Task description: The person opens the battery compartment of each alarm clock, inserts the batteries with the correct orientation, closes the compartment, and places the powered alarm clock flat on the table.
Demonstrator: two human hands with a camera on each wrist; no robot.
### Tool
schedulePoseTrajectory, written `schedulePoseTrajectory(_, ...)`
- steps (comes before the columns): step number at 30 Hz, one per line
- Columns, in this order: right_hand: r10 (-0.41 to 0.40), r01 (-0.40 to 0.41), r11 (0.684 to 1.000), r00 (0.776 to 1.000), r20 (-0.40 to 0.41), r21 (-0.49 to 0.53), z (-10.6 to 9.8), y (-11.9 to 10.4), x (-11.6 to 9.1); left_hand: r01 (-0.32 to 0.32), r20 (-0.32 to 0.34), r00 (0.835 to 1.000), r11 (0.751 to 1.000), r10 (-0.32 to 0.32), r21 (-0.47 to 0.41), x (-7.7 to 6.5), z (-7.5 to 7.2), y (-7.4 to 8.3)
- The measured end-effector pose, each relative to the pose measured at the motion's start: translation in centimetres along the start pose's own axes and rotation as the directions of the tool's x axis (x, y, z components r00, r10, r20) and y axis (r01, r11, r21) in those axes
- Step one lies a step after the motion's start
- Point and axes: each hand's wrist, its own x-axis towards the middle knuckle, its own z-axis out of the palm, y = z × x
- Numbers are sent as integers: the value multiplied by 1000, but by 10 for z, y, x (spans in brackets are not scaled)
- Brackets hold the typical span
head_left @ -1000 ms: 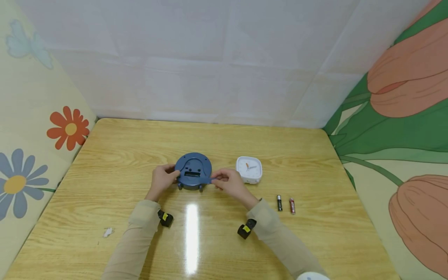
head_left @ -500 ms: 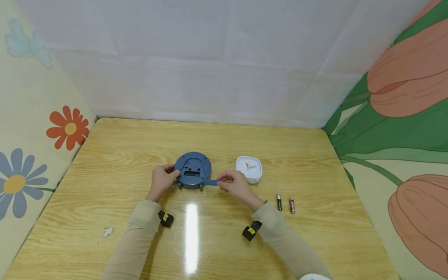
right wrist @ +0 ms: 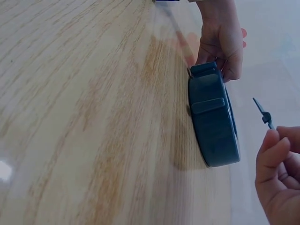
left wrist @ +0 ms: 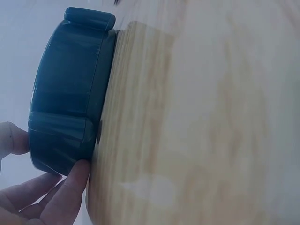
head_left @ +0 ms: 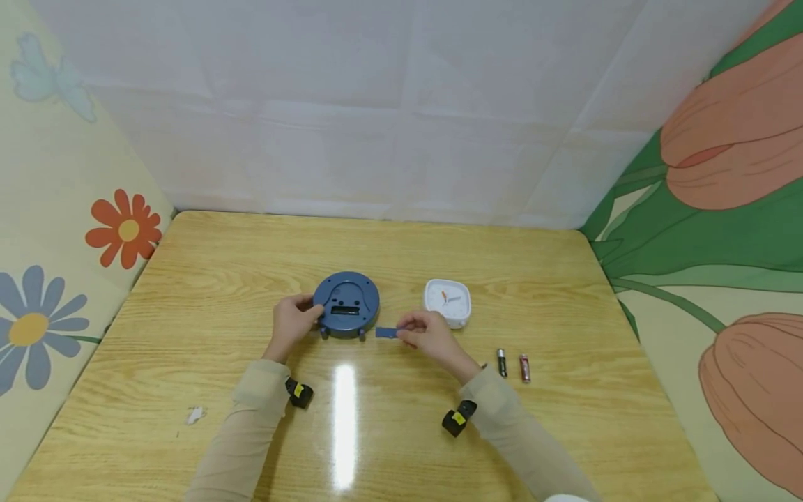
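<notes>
A round dark blue clock [head_left: 347,287] lies back side up on the table, its two short feet toward me. The narrow battery slot [head_left: 344,311] in its back is uncovered and looks dark inside. My left hand [head_left: 292,323] grips the clock's left edge, thumb on top and fingers at the side; the left wrist view shows fingertips against the clock's rim [left wrist: 65,89]. Between thumb and fingers, my right hand [head_left: 431,339] pinches a small flat blue battery cover [head_left: 385,332], held just right of the clock. In the right wrist view the cover [right wrist: 265,115] appears edge-on, apart from the clock.
A white square clock [head_left: 447,302] with an orange hand sits beyond my right hand. To its lower right lie a black battery [head_left: 502,363] and a red battery [head_left: 524,368]. A white scrap [head_left: 195,415] is near my left forearm on the wooden table [head_left: 251,251].
My right hand has moved right, drawing the battery cover away from the clock until a gap shows between them. The left hand and the blue clock have stayed in place.
</notes>
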Motion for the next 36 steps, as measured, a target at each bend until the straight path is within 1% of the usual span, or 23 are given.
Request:
schedulePoseTrajectory(4, 20, -20, 1000, 1000, -7, -12, 0, 13, 3, 4, -1, 1000, 1000, -4, -5, -1, 0, 1)
schedulePoseTrajectory(10, 33, -33, 998, 999, -7, -45, -1, 18, 2, 6, -8, 1000, 1000, -6, -8, -1, 1, 0)
schedulePoseTrajectory(16, 48, -47, 998, 999, 24, -49, -2, 22, 0, 3, -13, 1000, 1000, -3, -18, -1, 1, -1)
schedulePoseTrajectory(24, 22, -19, 999, 997, 69, -44, -3, 27, -1, -9, -26, 1000, 1000, 8, -11, -1, 2, -2)
schedulePoseTrajectory(26, 12, -8, 999, 997, 81, -44, -3, 26, -2, -10, -25, 1000, 1000, 10, -11, -1, 2, -2)
schedulePoseTrajectory(29, 7, -2, 999, 996, 94, -52, -3, 16, -8, -8, -24, 1000, 1000, 8, -16, -1, 2, -2)
schedulePoseTrajectory(31, 1, 4, 998, 995, 98, -55, -2, 15, -9, -9, -23, 1000, 1000, 8, -18, -1, 1, -2)
schedulePoseTrajectory(33, 5, 0, 999, 995, 101, -51, -2, 19, -8, -8, -23, 1000, 1000, 8, -17, -1, 1, -2)
schedulePoseTrajectory(36, 8, -3, 999, 995, 100, -49, -2, 35, -3, -10, -23, 1000, 1000, 10, -9, -1, 1, -2)
